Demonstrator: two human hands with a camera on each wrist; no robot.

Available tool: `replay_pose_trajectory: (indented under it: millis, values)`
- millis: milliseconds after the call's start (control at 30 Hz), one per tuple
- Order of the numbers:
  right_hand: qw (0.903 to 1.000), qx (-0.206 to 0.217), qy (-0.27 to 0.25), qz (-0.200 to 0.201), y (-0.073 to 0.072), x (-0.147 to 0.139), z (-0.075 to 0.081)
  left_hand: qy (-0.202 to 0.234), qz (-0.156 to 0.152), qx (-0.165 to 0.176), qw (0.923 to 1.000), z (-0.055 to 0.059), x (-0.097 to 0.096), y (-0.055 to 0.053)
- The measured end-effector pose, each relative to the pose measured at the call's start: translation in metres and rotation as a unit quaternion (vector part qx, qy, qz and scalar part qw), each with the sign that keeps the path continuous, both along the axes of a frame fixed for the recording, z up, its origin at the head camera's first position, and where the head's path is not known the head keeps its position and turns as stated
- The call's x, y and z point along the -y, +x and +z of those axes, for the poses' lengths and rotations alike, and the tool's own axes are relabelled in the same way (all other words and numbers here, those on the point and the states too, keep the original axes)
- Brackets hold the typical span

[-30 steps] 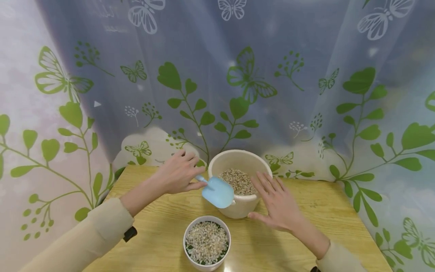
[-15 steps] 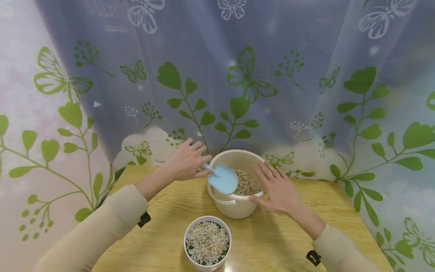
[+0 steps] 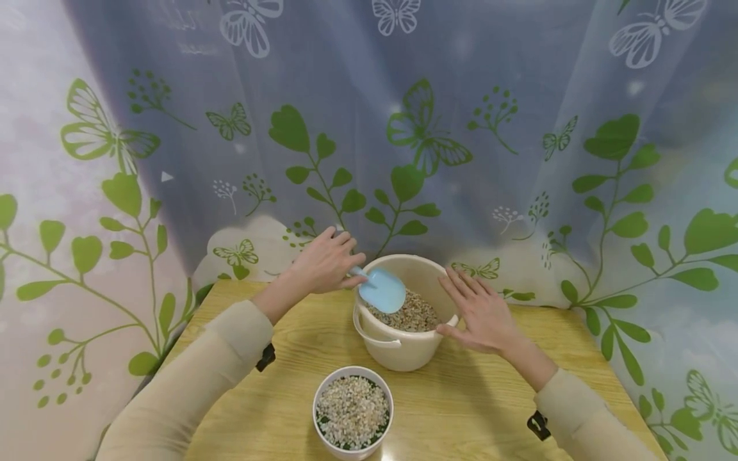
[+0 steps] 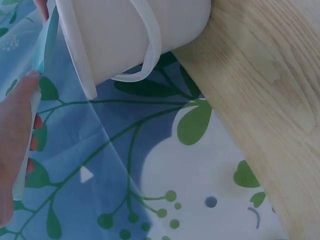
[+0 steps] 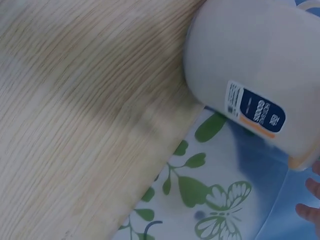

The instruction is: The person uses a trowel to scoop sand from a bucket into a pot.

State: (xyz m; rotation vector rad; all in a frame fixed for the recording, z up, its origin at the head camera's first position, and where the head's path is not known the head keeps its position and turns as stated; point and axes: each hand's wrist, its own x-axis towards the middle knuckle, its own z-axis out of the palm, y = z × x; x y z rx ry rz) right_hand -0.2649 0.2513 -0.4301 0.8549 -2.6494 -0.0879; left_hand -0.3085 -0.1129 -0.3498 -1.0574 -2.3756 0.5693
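Blue scoop (image 3: 383,291), held in the left grip (image 3: 330,261) (right grip (image 3: 480,315) wide), has moved farther over the cream bucket (image 3: 406,355).

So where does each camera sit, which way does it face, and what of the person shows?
Head: worn on the head, facing forward and down at bucket, pot and table; left hand, right hand and sleeves show.
Left wrist: on that wrist, facing the bucket's side and handle; the left hand shows at the left edge, holding the scoop.
Right wrist: on that wrist, facing the bucket's labelled side; only the right hand's fingertips show.
Both wrist views share bucket, table and curtain.
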Motion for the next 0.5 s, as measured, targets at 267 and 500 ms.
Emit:
replay_pose_trajectory:
  millis: [267,500]
  values:
    - [0.9999,0.006,0.008,-0.010,-0.005,-0.010,-0.006,-0.022,0.019,0.013,0.9995,-0.006,-0.009,-0.011]
    - [0.9998,0.006,0.009,-0.015,-0.005,-0.012,-0.010,-0.048,0.024,0.020,0.9983,-0.017,-0.019,-0.020]
